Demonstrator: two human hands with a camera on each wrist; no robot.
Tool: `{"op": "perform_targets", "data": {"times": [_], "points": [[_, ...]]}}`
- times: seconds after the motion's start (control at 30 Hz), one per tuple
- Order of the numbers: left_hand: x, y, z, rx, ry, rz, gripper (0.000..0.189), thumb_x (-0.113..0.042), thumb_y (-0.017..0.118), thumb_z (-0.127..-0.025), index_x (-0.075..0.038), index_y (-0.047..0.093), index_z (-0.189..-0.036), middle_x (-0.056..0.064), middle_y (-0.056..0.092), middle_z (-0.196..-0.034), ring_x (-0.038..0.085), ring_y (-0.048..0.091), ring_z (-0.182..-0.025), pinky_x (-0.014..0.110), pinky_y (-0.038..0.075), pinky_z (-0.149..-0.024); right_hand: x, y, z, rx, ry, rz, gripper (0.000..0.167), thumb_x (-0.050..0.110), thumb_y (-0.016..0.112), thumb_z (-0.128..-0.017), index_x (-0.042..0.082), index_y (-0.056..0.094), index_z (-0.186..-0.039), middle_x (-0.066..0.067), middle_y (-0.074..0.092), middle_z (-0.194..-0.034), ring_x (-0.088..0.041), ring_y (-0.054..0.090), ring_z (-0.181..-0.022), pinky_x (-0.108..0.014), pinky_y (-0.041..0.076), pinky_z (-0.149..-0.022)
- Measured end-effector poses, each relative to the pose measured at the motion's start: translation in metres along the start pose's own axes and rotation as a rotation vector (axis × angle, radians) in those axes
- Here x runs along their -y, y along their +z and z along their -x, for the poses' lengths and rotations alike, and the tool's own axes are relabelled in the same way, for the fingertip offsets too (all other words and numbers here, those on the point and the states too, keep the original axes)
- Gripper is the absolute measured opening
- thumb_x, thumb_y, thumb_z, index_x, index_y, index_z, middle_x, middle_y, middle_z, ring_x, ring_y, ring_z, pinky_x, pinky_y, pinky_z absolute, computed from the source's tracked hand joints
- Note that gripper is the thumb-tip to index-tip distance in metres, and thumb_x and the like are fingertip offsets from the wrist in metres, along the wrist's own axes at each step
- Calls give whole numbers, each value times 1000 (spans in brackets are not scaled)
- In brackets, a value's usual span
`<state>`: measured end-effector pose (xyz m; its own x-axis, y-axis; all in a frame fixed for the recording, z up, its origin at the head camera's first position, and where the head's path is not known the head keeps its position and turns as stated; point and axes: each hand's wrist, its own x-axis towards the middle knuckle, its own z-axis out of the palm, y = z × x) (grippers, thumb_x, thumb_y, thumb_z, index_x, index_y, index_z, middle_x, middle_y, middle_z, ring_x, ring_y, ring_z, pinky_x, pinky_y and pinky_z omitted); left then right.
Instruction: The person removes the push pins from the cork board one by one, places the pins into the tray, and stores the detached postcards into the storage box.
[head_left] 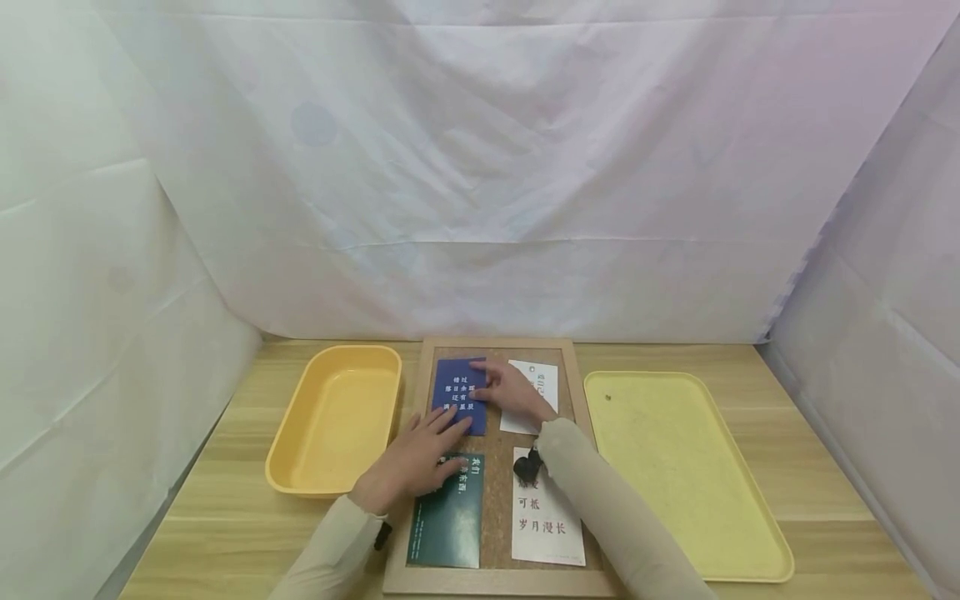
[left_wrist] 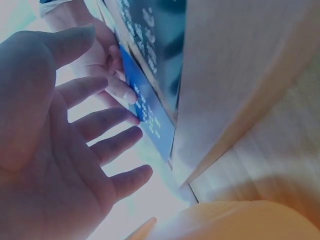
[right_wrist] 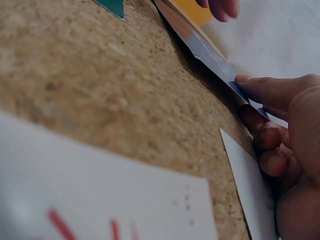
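A blue card (head_left: 456, 379) with white writing is at the upper left of a wood-framed cork board (head_left: 498, 500). My right hand (head_left: 513, 390) pinches its right edge between thumb and fingers; in the right wrist view that edge is lifted off the cork. With fingers spread, my left hand (head_left: 420, 450) hovers over the board's left side, between the blue card and a dark green card (head_left: 450, 533) below it. A white card (head_left: 547, 379) with a pin (head_left: 532, 369) near its top lies partly under my right hand. Another white card (head_left: 543, 529) with red writing sits at lower right.
Left of the board stands a deep orange-yellow tub (head_left: 337, 425). A flat yellow tray (head_left: 690, 483) is on the right, with one small pin (head_left: 607, 397) near its far left corner. White cloth (head_left: 480, 167) hangs behind and beside the wooden table (head_left: 202, 533).
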<state>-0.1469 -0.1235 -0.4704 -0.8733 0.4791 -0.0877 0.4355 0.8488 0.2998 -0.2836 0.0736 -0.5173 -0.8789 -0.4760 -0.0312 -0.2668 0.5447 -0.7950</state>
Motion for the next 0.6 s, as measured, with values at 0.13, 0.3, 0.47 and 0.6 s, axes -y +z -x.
{"op": "perform_targets", "data": {"times": [0.13, 0.3, 0.47, 0.6], "points": [[1, -6, 3, -48, 51, 6, 57, -38, 58, -100, -13, 45, -149, 17, 40, -155, 38, 35, -144, 63, 25, -115, -1, -1, 0, 2, -7, -6, 59, 27, 75, -89, 20, 54, -143, -3, 58, -96, -17, 56, -85, -34, 45, -79], [3, -16, 11, -145, 89, 32, 57, -35, 62, -97, -11, 49, -147, 19, 47, -149, 39, 45, -136, 58, 35, -112, 1, -1, 2, 10, 2, -19, 58, 29, 75, -89, 20, 55, -143, -4, 58, -94, -18, 54, -80, -32, 46, -74], [9, -27, 21, -231, 84, 10, 57, -36, 66, -95, -11, 52, -144, 19, 51, -145, 37, 52, -131, 53, 43, -108, 3, -1, 4, 3, 21, -44, 59, 30, 77, -87, 20, 56, -141, -4, 57, -92, -18, 53, -78, -32, 44, -73], [16, -37, 31, -282, 66, 5, 55, -34, 66, -95, -10, 54, -142, 16, 54, -143, 35, 54, -129, 51, 45, -107, 4, -1, 5, -1, 25, -60, 60, 29, 77, -86, 19, 57, -141, -4, 57, -92, -18, 54, -81, -33, 44, -79]]}}
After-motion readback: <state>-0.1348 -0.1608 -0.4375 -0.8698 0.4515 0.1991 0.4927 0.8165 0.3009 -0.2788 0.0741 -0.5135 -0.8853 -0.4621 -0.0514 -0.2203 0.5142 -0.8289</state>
